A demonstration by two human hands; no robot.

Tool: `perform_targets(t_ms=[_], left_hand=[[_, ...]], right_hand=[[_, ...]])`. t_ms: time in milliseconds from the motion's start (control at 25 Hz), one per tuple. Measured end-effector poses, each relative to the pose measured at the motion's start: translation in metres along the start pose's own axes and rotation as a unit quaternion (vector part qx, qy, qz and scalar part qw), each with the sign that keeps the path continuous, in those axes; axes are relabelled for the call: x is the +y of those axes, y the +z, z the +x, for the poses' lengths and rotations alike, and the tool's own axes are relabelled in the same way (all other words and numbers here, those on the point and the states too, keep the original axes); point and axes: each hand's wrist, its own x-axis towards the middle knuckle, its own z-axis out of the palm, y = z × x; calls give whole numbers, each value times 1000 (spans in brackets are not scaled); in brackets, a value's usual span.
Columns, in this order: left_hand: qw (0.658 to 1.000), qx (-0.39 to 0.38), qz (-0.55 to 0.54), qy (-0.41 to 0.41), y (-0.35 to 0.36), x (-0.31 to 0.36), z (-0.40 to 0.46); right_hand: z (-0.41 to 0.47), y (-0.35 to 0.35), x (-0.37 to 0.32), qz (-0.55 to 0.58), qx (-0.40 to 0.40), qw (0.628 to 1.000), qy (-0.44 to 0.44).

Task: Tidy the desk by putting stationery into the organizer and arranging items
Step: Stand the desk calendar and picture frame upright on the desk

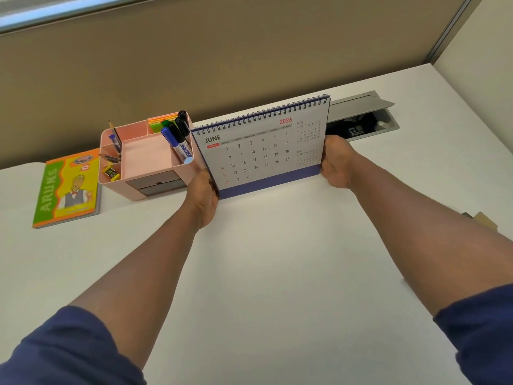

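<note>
Head view: left hand and right hand clamp the desk calendar, squaring it right of the pink organizer; release likely comes next.

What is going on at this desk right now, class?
A person grips a June 2026 desk calendar by its two lower corners, left hand and right hand, standing it upright on the white desk beside a pink organizer. The organizer already holds markers, a pencil and sticky notes. A colourful notebook lies flat to its left.
</note>
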Motion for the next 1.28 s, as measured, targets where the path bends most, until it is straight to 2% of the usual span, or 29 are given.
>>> perform_targets(t_ms=[120, 200, 360, 480, 640, 840, 960, 1040, 1120, 1160, 1200, 1280], left_hand=[[999, 35, -39, 13, 0, -4, -7], [995, 71, -52, 45, -3, -11, -13], [987, 98, 21, 124, -10, -34, -19], [979, 138, 83, 126, -15, -53, -34], [967, 135, 169, 133, -16, -76, -76], [973, 88, 190, 101, 6, -94, -118], [986, 26, 152, 63, 39, -105, -133], [982, -41, 177, 44, 71, -113, -149], [962, -125, 238, 47, 107, -123, -172], [945, -163, 279, 51, 124, -126, -183], [926, -195, 318, 55, 142, -130, -192], [894, -251, 368, 54, 171, -140, -206]], right_hand=[[1, 4, 7, 5, 23, 1000, 1], [-1, 6, 13, 14, 71, 997, -3], [-20, 7, 38, 34, 149, 984, -90], [-44, -6, 61, 44, 194, 973, -122], [-86, -22, 96, -8, 169, 979, -110], [-135, -39, 124, -30, 143, 985, -94], [-166, -60, 133, -103, 186, 968, -133], [-185, -82, 134, -176, 254, 934, -181], [-198, -115, 136, -256, 358, 879, -184], [-204, -132, 136, -284, 405, 855, -154], [-210, -151, 137, -297, 438, 842, -110], [-223, -183, 143, -281, 452, 846, -43]])
